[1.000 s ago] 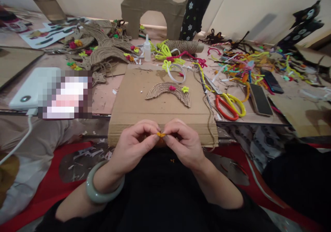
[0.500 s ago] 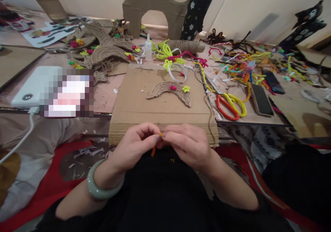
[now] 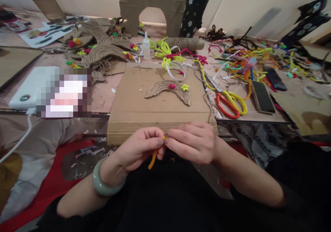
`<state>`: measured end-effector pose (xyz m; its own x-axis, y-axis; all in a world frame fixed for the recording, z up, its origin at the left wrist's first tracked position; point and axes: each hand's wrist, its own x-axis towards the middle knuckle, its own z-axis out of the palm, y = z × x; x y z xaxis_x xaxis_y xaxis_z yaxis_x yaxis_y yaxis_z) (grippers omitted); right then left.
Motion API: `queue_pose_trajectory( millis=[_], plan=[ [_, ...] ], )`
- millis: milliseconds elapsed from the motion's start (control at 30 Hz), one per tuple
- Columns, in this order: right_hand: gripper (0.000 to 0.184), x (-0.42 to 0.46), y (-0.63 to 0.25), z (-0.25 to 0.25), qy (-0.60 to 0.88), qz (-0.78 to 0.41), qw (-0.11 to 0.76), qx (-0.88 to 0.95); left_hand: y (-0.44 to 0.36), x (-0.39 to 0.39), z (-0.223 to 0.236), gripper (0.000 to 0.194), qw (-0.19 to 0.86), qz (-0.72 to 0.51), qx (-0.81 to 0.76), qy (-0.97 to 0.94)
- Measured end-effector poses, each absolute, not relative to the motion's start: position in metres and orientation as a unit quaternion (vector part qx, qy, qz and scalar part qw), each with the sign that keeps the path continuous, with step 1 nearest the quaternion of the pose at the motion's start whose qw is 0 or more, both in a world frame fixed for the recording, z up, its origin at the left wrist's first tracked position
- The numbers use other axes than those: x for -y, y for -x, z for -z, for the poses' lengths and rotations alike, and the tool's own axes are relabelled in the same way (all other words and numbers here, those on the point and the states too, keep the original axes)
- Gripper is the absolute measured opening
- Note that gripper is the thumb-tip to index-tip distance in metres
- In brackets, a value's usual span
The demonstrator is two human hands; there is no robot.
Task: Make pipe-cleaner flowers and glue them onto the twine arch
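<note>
My left hand (image 3: 144,144) and my right hand (image 3: 193,140) meet just in front of the cardboard's near edge. Pinched between their fingertips is an orange pipe cleaner (image 3: 153,160), with one end hanging below my left fingers and a small curled part showing where the fingertips meet. Both hands are closed on it. Beyond them, on a cardboard sheet (image 3: 129,104), lies a twine-covered arch (image 3: 157,88) bearing a pink flower (image 3: 172,86) and a yellow-green flower (image 3: 184,87).
Scissors (image 3: 231,104) with red and yellow handles and a phone (image 3: 263,97) lie at the right. Behind are a glue bottle (image 3: 146,49), a roll of tape (image 3: 176,71) and loose pipe cleaners (image 3: 248,61). A white power bank (image 3: 36,87) lies at the left.
Both hands have shifted slightly right, and the right forearm has swung outward. More of the orange pipe cleaner's hanging end shows below my left fingers.
</note>
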<state>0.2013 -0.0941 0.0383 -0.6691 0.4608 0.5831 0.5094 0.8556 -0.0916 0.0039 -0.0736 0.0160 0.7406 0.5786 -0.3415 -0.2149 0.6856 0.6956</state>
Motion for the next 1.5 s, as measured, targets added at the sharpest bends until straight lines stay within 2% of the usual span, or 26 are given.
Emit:
queue_pose_trajectory(
  millis=[167, 267, 333, 400, 500, 567, 600, 700, 833, 900, 967, 1133, 1300, 1500],
  plan=[
    [0.021, 0.098, -0.202, -0.045, 0.266, 0.078, 0.266, 0.923, -0.007, 0.074, -0.014, 0.027, 0.861, -0.229, -0.297, -0.345],
    [0.018, 0.104, -0.197, -0.048, 0.327, 0.009, 0.263, 0.908, -0.005, 0.074, -0.016, 0.019, 0.813, -0.244, -0.319, -0.422],
    [0.015, 0.108, -0.192, -0.048, 0.378, -0.057, 0.281, 0.880, -0.003, 0.074, -0.019, 0.007, 0.727, -0.270, -0.345, -0.528],
    [0.012, 0.109, -0.188, -0.049, 0.439, -0.163, 0.299, 0.831, -0.001, 0.075, -0.022, 0.004, 0.577, -0.319, -0.352, -0.664],
    [0.008, 0.106, -0.182, -0.047, 0.498, -0.439, 0.312, 0.680, -0.001, 0.076, -0.026, 0.012, 0.322, -0.393, -0.303, -0.806],
    [0.006, 0.103, -0.179, -0.044, 0.483, -0.590, 0.318, 0.562, -0.001, 0.076, -0.025, 0.016, 0.231, -0.422, -0.275, -0.832],
    [0.006, 0.103, -0.177, -0.042, 0.472, -0.630, 0.328, 0.522, -0.001, 0.076, -0.024, 0.018, 0.222, -0.432, -0.274, -0.830],
    [0.010, 0.104, -0.174, -0.037, 0.451, -0.626, 0.376, 0.512, 0.000, 0.077, -0.018, 0.016, 0.319, -0.470, -0.314, -0.761],
    [0.014, 0.106, -0.172, -0.034, 0.465, -0.448, 0.408, 0.645, -0.001, 0.078, -0.012, 0.001, 0.563, -0.459, -0.370, -0.579],
    [0.014, 0.105, -0.171, -0.034, 0.482, -0.364, 0.394, 0.693, -0.004, 0.079, -0.010, 0.008, 0.652, -0.439, -0.368, -0.497],
    [0.011, 0.104, -0.171, -0.035, 0.490, -0.323, 0.382, 0.714, -0.006, 0.079, -0.010, 0.012, 0.692, -0.438, -0.368, -0.440],
    [0.010, 0.103, -0.171, -0.039, 0.495, -0.263, 0.361, 0.745, -0.004, 0.079, -0.008, 0.009, 0.692, -0.444, -0.367, -0.434],
    [0.009, 0.104, -0.173, -0.044, 0.505, -0.273, 0.333, 0.748, 0.001, 0.077, -0.013, 0.009, 0.675, -0.422, -0.373, -0.477],
    [0.011, 0.105, -0.173, -0.044, 0.502, -0.230, 0.311, 0.773, 0.003, 0.076, -0.026, 0.002, 0.592, -0.395, -0.389, -0.585]
  ],
)
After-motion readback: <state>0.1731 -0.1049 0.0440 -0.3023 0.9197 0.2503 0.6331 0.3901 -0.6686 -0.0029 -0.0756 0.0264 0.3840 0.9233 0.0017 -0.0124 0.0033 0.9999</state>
